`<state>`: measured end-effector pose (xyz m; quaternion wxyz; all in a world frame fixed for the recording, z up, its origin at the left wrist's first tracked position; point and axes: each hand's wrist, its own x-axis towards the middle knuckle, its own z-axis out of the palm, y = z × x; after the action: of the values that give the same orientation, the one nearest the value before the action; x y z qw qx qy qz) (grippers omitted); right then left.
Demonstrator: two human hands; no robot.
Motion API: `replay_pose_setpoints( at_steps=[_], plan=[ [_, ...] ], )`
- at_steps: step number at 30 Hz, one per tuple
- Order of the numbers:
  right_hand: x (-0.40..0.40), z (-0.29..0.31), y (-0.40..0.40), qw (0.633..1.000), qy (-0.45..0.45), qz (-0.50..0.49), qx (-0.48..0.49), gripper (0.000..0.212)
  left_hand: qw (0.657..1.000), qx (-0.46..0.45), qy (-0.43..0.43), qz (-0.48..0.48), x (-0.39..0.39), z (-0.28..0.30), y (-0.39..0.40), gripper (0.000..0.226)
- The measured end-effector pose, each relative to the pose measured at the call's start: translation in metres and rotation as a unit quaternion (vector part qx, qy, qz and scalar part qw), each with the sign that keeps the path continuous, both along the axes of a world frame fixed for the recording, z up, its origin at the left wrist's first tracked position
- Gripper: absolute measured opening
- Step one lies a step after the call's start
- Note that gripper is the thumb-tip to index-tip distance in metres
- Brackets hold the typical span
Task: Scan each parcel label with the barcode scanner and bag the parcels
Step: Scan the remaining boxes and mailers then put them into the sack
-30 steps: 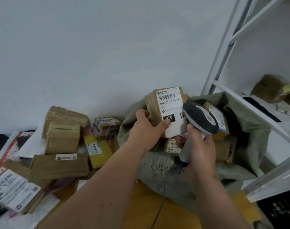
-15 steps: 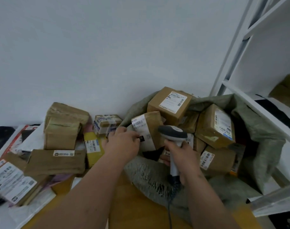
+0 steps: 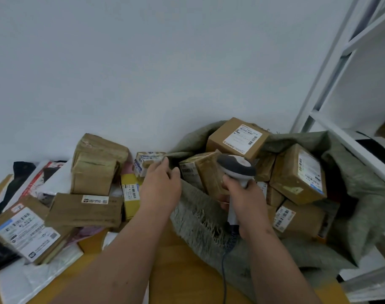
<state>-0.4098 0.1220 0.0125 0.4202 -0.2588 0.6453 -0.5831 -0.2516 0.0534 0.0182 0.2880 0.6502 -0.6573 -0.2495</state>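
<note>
Scanner (image 3: 236,170) gripped in R hand (image 3: 247,200) over sack (image 3: 200,218); L hand (image 3: 159,189) fingers relaxed, empty, by small parcel (image 3: 146,162).

Barcode scanner (image 3: 236,166) is gripped by its handle in the right hand (image 3: 248,202), centre-right of frame, head held over the open green sack (image 3: 362,205). Sack is packed with brown boxes; a tilted parcel (image 3: 200,170) is lodged at its left rim. Left hand (image 3: 160,189) is extended, fingers relaxed, near the sack rim and a small taped box (image 3: 146,162). Unbagged parcels (image 3: 86,207) are piled lower left on the yellow table (image 3: 176,270). White shelving (image 3: 351,139) is seen at right.
</note>
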Motion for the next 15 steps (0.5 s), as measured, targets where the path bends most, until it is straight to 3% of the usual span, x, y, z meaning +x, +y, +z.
replay_pose_setpoints(
  at_steps=[6,15],
  plan=[
    [0.024,0.022,0.0,0.999,0.041,0.015,-0.026,0.016,0.997,0.007,0.069,0.023,0.033,0.001,-0.009,0.041],
    [0.125,0.034,-0.013,0.995,0.073,0.066,-0.002,0.015,0.998,0.032,0.005,0.061,0.129,-0.01,-0.011,0.039]
  ],
)
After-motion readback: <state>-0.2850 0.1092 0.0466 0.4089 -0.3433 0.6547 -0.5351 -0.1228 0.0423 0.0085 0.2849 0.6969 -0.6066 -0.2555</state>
